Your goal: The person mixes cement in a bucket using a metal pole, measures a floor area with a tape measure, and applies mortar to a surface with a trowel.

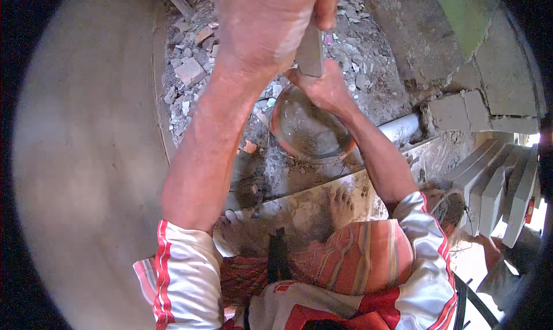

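1. The left hand [265,27], cut off at the far edge, clasps a flat bar [311,52], partly hidden.
2. The right hand [329,89] overlaps the bar's near end, beside a round pan [311,131]; its grasp cannot be told.

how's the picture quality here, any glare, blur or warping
Head view: black fisheye corners, edges bending toward the rim; head view: blown-out light at right around the pale slabs; head view: brown wall looks soft, low in detail; head view: left hand cut off by the top edge.
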{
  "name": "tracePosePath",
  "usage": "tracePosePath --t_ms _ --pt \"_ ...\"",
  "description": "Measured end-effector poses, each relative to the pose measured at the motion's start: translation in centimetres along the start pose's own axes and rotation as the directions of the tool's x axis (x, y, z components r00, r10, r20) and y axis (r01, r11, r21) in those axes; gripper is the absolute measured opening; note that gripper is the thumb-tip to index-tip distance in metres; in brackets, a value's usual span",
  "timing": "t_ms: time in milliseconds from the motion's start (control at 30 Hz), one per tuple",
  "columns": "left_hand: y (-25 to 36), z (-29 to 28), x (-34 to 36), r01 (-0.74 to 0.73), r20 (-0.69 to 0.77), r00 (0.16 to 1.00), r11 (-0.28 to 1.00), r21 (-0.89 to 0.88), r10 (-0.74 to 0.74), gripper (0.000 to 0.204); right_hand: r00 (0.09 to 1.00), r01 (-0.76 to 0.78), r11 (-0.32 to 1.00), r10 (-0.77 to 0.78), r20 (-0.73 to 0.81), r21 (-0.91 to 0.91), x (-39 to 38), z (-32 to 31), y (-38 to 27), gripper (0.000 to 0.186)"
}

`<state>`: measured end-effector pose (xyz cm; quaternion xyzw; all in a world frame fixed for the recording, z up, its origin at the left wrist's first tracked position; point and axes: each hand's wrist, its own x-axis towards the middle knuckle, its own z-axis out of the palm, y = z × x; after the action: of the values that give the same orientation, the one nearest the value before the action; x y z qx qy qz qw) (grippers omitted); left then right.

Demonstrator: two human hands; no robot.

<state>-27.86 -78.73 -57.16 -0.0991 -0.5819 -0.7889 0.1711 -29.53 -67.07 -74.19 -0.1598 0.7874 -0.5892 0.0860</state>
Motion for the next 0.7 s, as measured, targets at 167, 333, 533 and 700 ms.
tracePosePath --t_ms 167,333,533,700 --pt "-6.0 -1.8 -1.3 0.093 -0.013 0.996 0.994 0.063 -0.093 0.025 1.000 -0.012 0.997 0.012 0.006 0.070 -0.3 2.2 5.8 0.029" --pt "-6.6 -3.2 -0.9 0.279 -0.188 0.950 0.947 0.158 -0.248 0.025 0.981 -0.160 0.986 0.153 0.120 0.054 -0.8 2.7 6.6 0.029" --pt "-1.4 -0.8 -0.2 0.258 -0.237 0.944 0.962 0.089 -0.231 0.030 0.963 -0.222 0.974 0.210 0.172 0.053 -3.0 3.3 1.8 0.031" --pt "4.5 1.5 0.0 0.053 -0.074 0.997 0.971 0.233 -0.037 0.035 0.977 -0.174 0.985 0.170 0.131 0.020 -1.4 1.1 -3.9 0.029"
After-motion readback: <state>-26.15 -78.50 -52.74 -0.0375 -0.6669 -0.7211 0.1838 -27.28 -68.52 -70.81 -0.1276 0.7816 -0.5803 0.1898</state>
